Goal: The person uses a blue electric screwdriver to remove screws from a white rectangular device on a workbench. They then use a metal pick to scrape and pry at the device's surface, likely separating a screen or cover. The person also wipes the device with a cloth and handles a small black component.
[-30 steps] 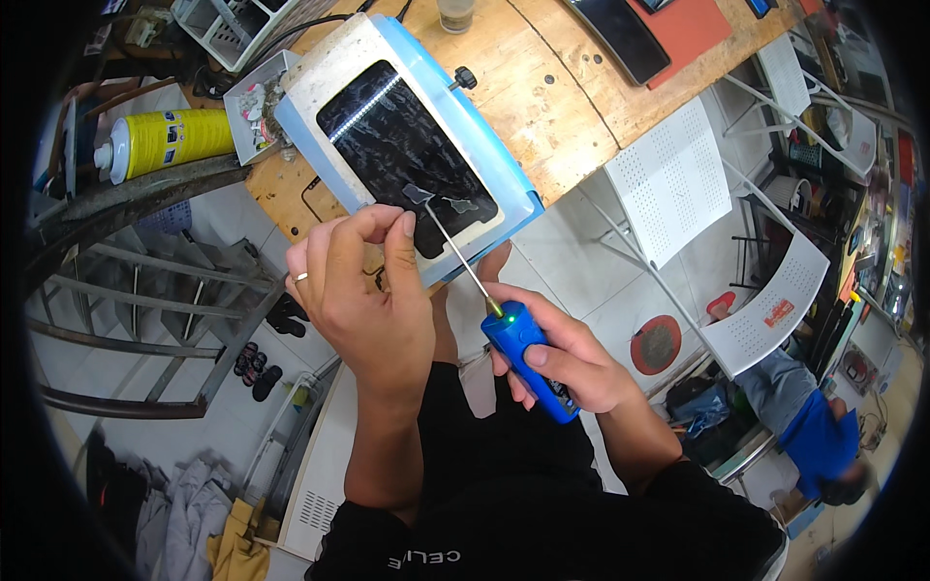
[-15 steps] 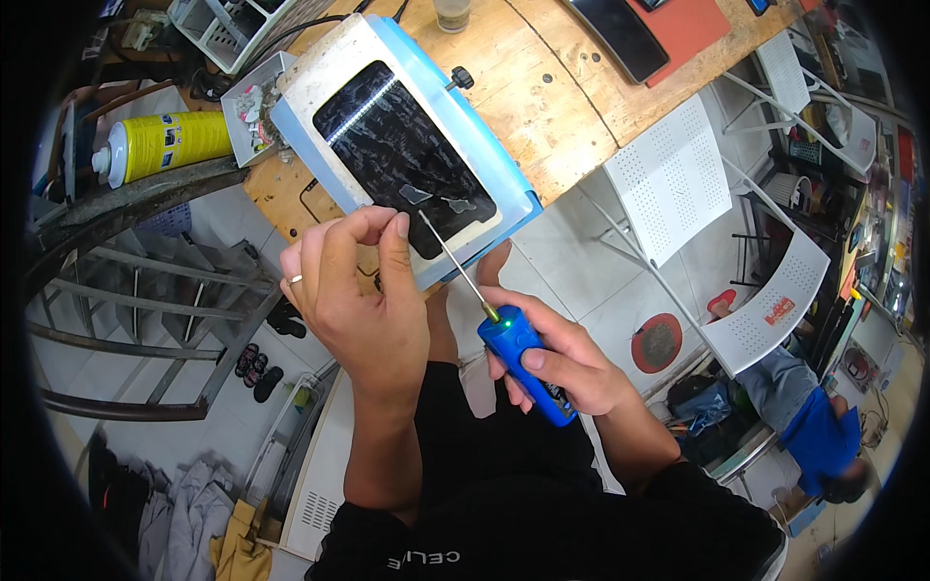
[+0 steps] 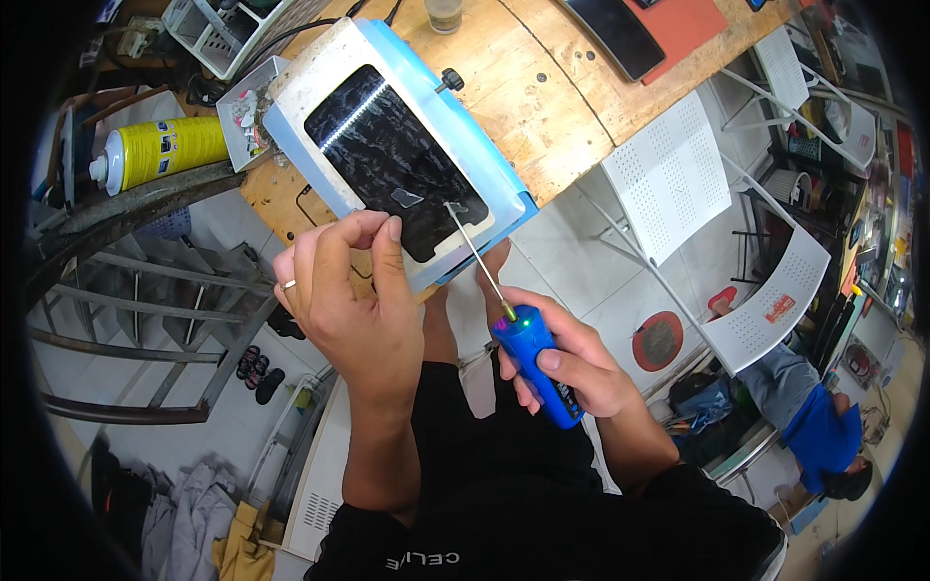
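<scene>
A black glass panel (image 3: 373, 145), streaked with greyish smears, lies on a blue-and-white bench device (image 3: 499, 208). My right hand (image 3: 586, 378) is wrapped around a blue handheld power tool (image 3: 539, 363) with a long thin metal shaft and a small green light on top. The tip of that shaft rests over the panel's near right part, beside a pale patch of film. Another pale scrap (image 3: 406, 198) lies on the glass further left. At the panel's near left edge my left hand (image 3: 358, 300) is closed in a pinch; what its fingertips hold, if anything, is too small to make out.
On the wooden table (image 3: 528, 107) stand a clear cup (image 3: 444, 14) and a phone (image 3: 615, 39) on a red mat. A small tray of scraps (image 3: 242, 121) and a yellow spray can (image 3: 170, 153) are left. White perforated chairs (image 3: 668, 179) stand right; a person in blue (image 3: 819, 431) sits beyond.
My right hand and the tool have shifted slightly right, and the tip has moved from the panel's near left part toward the right-hand patch. My left hand stays pinched near the edge.
</scene>
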Tool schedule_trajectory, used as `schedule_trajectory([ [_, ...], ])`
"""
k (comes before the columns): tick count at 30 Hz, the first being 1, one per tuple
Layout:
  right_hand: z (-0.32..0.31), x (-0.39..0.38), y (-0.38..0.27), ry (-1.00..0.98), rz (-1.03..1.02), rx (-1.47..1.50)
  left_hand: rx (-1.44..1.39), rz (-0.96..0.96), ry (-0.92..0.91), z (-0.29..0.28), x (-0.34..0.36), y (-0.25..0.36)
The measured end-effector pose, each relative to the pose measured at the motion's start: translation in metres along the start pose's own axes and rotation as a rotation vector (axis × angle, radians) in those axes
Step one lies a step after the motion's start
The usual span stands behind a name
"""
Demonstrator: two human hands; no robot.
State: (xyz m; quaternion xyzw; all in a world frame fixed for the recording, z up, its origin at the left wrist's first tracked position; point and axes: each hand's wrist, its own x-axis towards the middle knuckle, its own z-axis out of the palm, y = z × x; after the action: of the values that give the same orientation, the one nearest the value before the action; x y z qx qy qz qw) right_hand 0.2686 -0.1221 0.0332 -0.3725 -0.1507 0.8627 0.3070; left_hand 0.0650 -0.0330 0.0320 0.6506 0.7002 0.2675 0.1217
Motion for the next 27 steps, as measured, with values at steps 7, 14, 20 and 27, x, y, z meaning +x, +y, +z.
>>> schedule_trajectory([
  [7,-0.0027,-0.0024,0.0040,-0.010,-0.040,0.023,0.016,0.005,0.001,-0.0004,-0.0002,0.0010],
  [14,-0.0013,-0.0031,0.0033,-0.017,-0.049,0.029,0.028,0.007,-0.004,-0.0009,0.0001,0.0016],
  [20,-0.0010,-0.0071,-0.0006,0.007,-0.028,0.017,0.023,0.011,0.003,-0.0010,0.0011,0.0019],
  [27,-0.0017,-0.0104,0.0018,-0.012,-0.022,0.033,0.025,0.012,0.006,-0.0005,-0.0003,0.0018],
])
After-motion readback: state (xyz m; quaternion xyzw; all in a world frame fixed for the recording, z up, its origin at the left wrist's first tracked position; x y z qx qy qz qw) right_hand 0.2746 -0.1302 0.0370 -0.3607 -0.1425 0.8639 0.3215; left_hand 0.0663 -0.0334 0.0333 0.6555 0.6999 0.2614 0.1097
